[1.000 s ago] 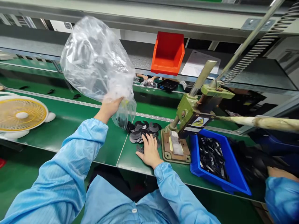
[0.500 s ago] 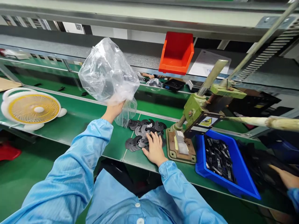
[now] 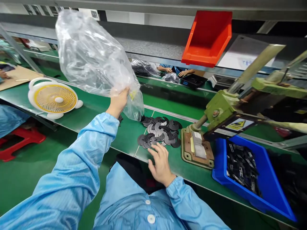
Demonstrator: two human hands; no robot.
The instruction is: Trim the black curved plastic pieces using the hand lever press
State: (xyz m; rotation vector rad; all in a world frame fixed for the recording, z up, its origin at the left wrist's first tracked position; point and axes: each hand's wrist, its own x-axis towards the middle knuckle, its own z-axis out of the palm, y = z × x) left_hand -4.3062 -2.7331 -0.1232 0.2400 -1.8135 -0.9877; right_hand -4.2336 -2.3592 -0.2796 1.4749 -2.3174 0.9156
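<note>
A clear plastic bag (image 3: 93, 60) hangs in the air over the bench, gathered in my left hand (image 3: 118, 101), whose fingers are closed round it. The bag looks puffed out and its lower end dangles near the bench. Below and to the right lies a heap of dark grey and black curved flat pieces (image 3: 160, 131), spread on the green bench top. My right hand (image 3: 161, 163) hovers at the bench's front edge, just on the near side of the heap. Its fingers are apart and nothing is in them.
Right of the heap stands a green hand press (image 3: 220, 108) on a brown base. A blue bin (image 3: 275, 182) of black parts sits beyond it. A white and yellow fan (image 3: 56, 98) lies at left. An orange bin (image 3: 208, 40) rests on the shelf above. Co-workers' hands show behind.
My right hand has drawn back from the heap toward the bench edge. The bag in my left hand has stretched up and left. The view has turned leftward.
</note>
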